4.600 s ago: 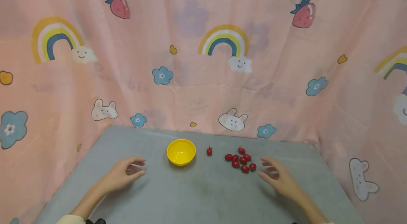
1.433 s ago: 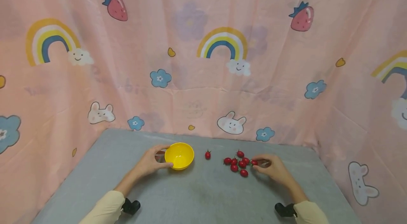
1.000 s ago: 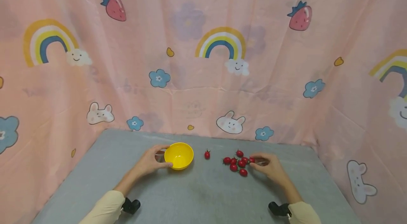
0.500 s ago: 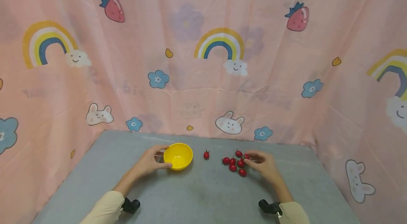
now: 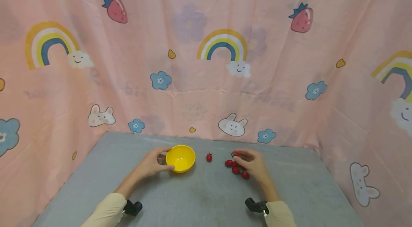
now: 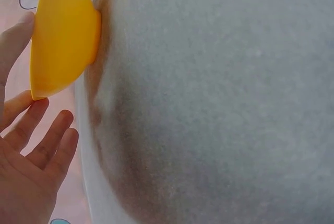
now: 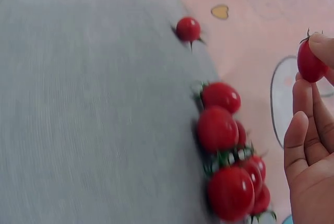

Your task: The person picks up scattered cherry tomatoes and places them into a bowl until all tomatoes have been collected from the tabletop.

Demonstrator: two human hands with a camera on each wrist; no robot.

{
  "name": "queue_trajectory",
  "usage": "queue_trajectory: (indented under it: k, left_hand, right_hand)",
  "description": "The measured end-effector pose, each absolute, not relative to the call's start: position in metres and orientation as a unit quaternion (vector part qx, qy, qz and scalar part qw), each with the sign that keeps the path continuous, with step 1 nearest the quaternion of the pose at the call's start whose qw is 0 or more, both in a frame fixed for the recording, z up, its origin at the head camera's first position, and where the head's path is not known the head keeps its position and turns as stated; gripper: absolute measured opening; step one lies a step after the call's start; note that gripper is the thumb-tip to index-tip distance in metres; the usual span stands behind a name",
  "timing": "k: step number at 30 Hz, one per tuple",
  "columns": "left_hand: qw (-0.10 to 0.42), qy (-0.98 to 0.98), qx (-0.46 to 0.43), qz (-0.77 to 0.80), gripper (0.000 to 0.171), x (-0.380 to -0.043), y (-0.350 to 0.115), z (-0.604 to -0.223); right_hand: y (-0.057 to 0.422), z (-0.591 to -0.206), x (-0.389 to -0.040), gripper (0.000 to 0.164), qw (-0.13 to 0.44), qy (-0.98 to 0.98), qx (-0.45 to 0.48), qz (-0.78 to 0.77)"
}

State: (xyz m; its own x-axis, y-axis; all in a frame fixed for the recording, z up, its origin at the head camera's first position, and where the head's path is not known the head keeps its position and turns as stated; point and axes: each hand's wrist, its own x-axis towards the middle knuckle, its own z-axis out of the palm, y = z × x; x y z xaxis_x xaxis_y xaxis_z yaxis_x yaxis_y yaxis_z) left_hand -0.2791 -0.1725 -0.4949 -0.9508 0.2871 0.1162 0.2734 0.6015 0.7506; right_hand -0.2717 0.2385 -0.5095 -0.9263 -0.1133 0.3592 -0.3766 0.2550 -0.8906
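Note:
My left hand (image 5: 152, 162) grips the rim of a yellow bowl (image 5: 181, 159), thumb on the near side and fingers on the far side. In the left wrist view the bowl's outer wall (image 6: 65, 36) shows between thumb and fingertips. My right hand (image 5: 255, 164) pinches a red cherry tomato (image 7: 309, 63) between thumb and fingers, its green stem end upward in the right wrist view. Below that hand lies a cluster of several cherry tomatoes (image 7: 230, 192), partly hidden by it in the head view. A lone cherry tomato (image 5: 209, 157) lies between bowl and cluster.
The grey tabletop (image 5: 193, 198) carries the bowl and tomatoes. A pink patterned curtain (image 5: 206, 101) hangs along its back and both sides. Each wrist wears a black camera mount (image 5: 132, 208).
My left hand has come to the bowl and taken its rim. The right hand has picked a cherry tomato from the cluster's right side and moved left over the cluster with it.

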Motion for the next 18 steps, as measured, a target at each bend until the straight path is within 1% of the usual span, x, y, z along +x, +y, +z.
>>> queue_trajectory:
  k: [9, 18]
  left_hand:
    - [0.009, 0.898, 0.149, 0.414, 0.072, -0.279, -0.171, -0.495]
    - [0.009, 0.903, 0.151, 0.402, 0.073, -0.28, -0.171, -0.495]
  right_hand:
    - [0.209, -0.507, -0.274, 0.027, 0.091, -0.767, 0.142, 0.619]
    - [0.183, -0.508, -0.279, 0.027, 0.079, -0.739, 0.169, 0.647]
